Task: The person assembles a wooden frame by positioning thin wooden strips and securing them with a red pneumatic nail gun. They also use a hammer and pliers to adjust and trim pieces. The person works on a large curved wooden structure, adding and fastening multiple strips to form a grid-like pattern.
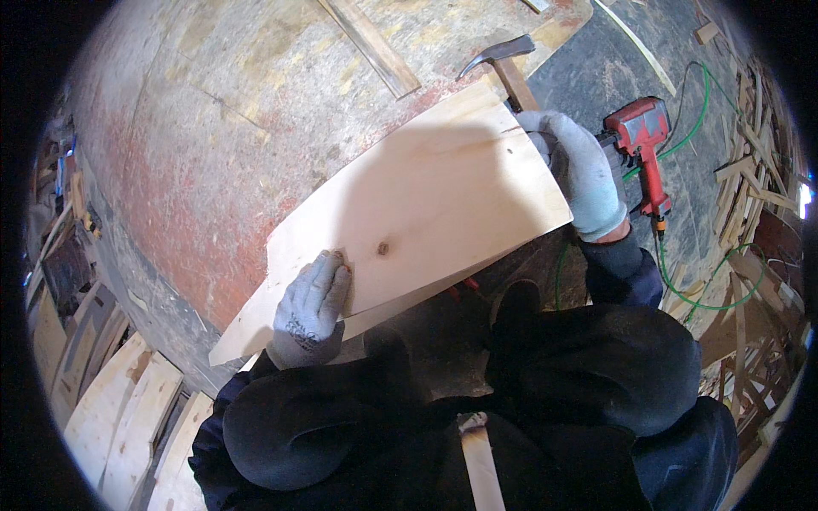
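Observation:
A pale wooden board (pixel 409 204) with a dark knot lies slantwise in front of me, with a second wooden piece (pixel 400 300) showing below its near edge. My left hand (pixel 311 307), in a grey glove, grips the board near its lower left; the fingers lie together on top and the thumb is mostly hidden. At the right end, my gloved right hand (pixel 584 170) is closed at the board's edge, its fingertips partly hidden. Just beyond that hand is a hammer (pixel 511 68) with a metal claw head and a wooden handle, whose lower end is out of sight.
A red nail gun (pixel 643 149) with a green air hose (pixel 711 305) lies to the right. A narrow wooden strip (pixel 371 47) rests on the worn work surface (pixel 213 111) at the far side. Curved boards (pixel 128 417) are stacked at lower left; scrap wood (pixel 754 153) piles up on the right.

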A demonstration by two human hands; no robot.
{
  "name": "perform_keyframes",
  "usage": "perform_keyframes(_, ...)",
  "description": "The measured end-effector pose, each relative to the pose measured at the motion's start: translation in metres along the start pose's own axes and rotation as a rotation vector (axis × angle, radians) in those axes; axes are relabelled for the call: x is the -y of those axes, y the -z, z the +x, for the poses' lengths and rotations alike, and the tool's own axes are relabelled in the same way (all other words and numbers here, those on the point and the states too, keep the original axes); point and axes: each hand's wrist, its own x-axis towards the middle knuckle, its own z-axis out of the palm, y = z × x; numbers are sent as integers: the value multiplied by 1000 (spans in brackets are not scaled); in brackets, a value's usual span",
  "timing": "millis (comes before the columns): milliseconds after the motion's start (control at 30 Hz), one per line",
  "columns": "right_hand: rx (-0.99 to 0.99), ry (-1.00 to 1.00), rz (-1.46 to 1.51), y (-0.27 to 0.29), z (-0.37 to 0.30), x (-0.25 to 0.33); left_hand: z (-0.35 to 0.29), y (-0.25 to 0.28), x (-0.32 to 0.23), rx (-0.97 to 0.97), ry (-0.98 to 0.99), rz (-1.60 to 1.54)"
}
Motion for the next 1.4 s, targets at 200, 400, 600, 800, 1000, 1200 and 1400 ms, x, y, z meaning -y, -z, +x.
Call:
perform_keyframes(200, 11, 55, -18, -15, -3, 14, -9, 24, 16, -34, 28, -86)
perform_keyframes(400, -1, 201, -80, -20, -1, 12, -7, 34, 26, 14, 111, -105)
perform_keyframes(600, 47, 321, -148, -18, 4, 7, 0, 36, 29, 29, 108, -106)
perform_keyframes(800, -5, 129, 77, 25, 1, -7, 11, 43, 38, -28, 86, -50)
perform_keyframes(1000, -605, -36, -886, 128, -78, -87, 23, 58, 56, -99, 339, 32)
perform_keyframes(1200, -725, -167, -1323, 150, -162, -184, 48, 69, 101, -11, 577, 48)
perform_keyframes(1400, -752, -219, -1334, 148, -171, -220, 79, 81, 186, -69, 589, 30)
